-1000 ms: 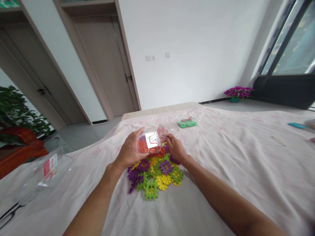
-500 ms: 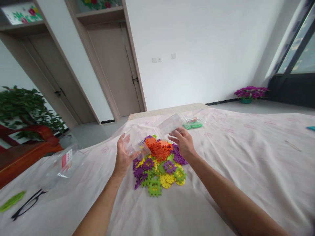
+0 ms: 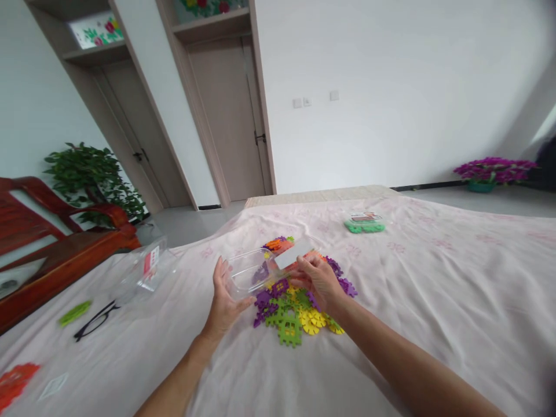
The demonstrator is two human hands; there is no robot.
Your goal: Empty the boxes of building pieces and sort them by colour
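My left hand (image 3: 223,301) grips the left end of a clear plastic box (image 3: 247,277), its thumb below and fingers at the side. The box is tilted and I see nothing inside it, only pieces through its wall. My right hand (image 3: 319,281) pinches a clear plastic lid (image 3: 290,255) that carries a white label; its far edges are hard to make out. Box and lid are close together; whether they are joined I cannot tell. Beneath them lies a pile of interlocking plastic pieces: purple (image 3: 263,313), yellow (image 3: 311,322), green (image 3: 289,331) and, partly hidden, orange (image 3: 274,244).
A closed clear box of green pieces (image 3: 365,225) lies farther back on the pink-patterned cloth (image 3: 417,301). At left are a clear plastic package (image 3: 147,272), black glasses (image 3: 95,320), a light green piece (image 3: 75,313), orange pieces (image 3: 17,383) and a wooden chair (image 3: 87,231).
Orange pieces seen piled in the middle are now mostly behind the box and lid. The lid has come down and toward the box. The view has turned left.
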